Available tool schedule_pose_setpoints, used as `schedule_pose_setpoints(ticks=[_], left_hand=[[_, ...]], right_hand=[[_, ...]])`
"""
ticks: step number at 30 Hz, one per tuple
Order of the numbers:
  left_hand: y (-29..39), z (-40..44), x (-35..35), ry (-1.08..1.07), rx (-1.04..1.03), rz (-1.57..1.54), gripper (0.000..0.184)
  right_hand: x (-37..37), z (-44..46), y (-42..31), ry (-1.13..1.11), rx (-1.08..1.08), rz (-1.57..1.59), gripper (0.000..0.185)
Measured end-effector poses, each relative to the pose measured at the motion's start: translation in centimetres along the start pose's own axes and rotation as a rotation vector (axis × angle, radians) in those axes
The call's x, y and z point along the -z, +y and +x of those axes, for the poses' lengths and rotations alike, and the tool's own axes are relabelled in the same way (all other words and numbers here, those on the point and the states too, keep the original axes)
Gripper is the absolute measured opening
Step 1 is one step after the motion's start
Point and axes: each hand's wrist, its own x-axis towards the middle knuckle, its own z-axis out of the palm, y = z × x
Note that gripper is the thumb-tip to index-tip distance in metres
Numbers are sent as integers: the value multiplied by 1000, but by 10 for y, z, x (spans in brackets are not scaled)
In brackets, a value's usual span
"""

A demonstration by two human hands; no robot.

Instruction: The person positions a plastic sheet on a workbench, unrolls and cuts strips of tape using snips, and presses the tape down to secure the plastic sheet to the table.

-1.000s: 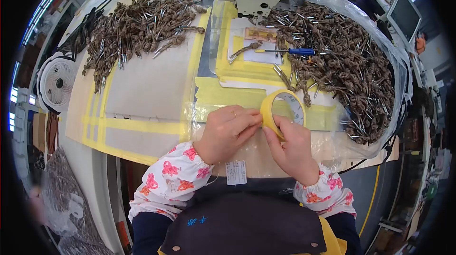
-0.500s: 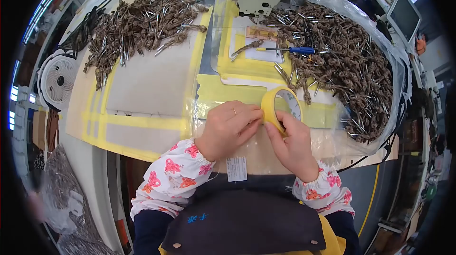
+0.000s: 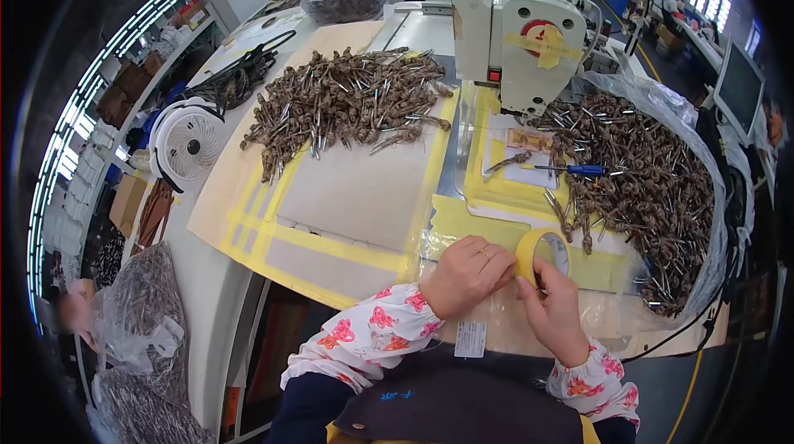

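Observation:
A roll of yellow tape (image 3: 527, 257) is upright above the near part of the work board, its white core facing right. My right hand (image 3: 552, 310) grips it, fingers through the core and thumb on the near outer side. My left hand (image 3: 468, 278), a ring on one finger, is closed, its fingertips against the roll's left side; whether a loose tape end is between them is hidden. Just beyond the hands lies a yellow-taped sheet (image 3: 471, 226). A white printed label (image 3: 471, 340) sits below the hands at the board's near edge.
Brown knotted cords with metal tips form a left pile (image 3: 347, 100) and a right pile (image 3: 641, 187) in clear plastic. A blue screwdriver (image 3: 585, 170) lies beside the right pile. A sewing machine (image 3: 521, 38) stands behind, a white fan (image 3: 190, 146) at left. Far left, a blurred hand (image 3: 76, 312) shows.
The view has tilted up and swung left, so more of the sewing machine and room shows. Both hands keep the same hold at the tape roll.

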Motion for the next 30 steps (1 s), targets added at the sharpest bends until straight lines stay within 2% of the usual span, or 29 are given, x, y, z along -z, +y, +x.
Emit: schedule_pose_setpoints(ticks=[12,17,23,30], left_hand=[[0,2,-4,65,46,-127,23],[-2,0,-8,32,73,-261,23],[-2,-1,-4,-39,138,-309,22],[-1,-1,-5,-48,155,-315,18]], right_hand=[[6,-1,3,34,27,21,21],[14,-4,-2,0,42,-52,18],[10,-5,2,94,179,-199,19],[7,-5,5,112,197,-159,20]])
